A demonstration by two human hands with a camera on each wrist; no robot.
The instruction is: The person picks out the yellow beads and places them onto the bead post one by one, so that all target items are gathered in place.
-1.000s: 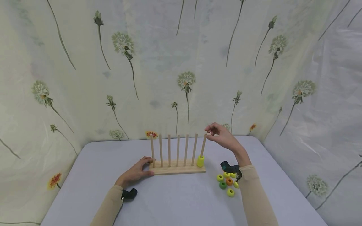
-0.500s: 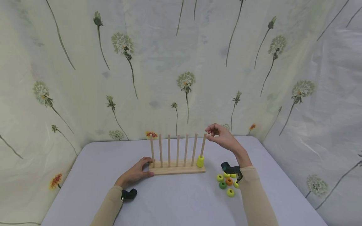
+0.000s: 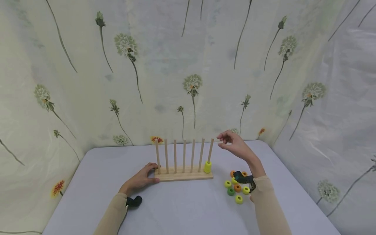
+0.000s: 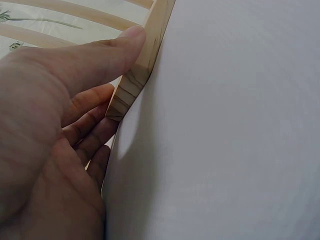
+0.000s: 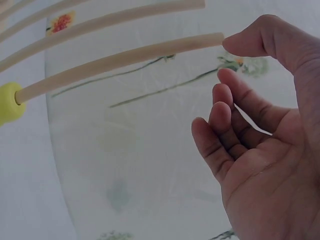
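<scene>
A wooden rack has a flat base (image 3: 185,177) with several upright pegs. At its left end my left hand (image 3: 142,176) grips the base, thumb on the near side and fingers behind. In the left wrist view that thumb (image 4: 131,42) presses along the board (image 4: 154,35). Yellow beads (image 3: 207,167) sit stacked at the foot of the rightmost peg (image 3: 211,150). Just right of this peg's top is my right hand (image 3: 237,146), fingers loosely bent and holding nothing. The right wrist view shows the thumb tip (image 5: 240,44) right at the end of the peg (image 5: 125,61).
Loose beads lie right of the rack: several yellow ones (image 3: 239,199), orange ones (image 3: 237,188) and a green one (image 3: 231,191). The right wrist camera (image 3: 243,178) overlaps some of them. A flower-printed curtain (image 3: 164,81) stands behind the white table (image 3: 182,212).
My right hand has shifted slightly right, away from the top of the rightmost peg, and its fingers have parted. More loose beads show beneath its wrist. My left hand stays on the base.
</scene>
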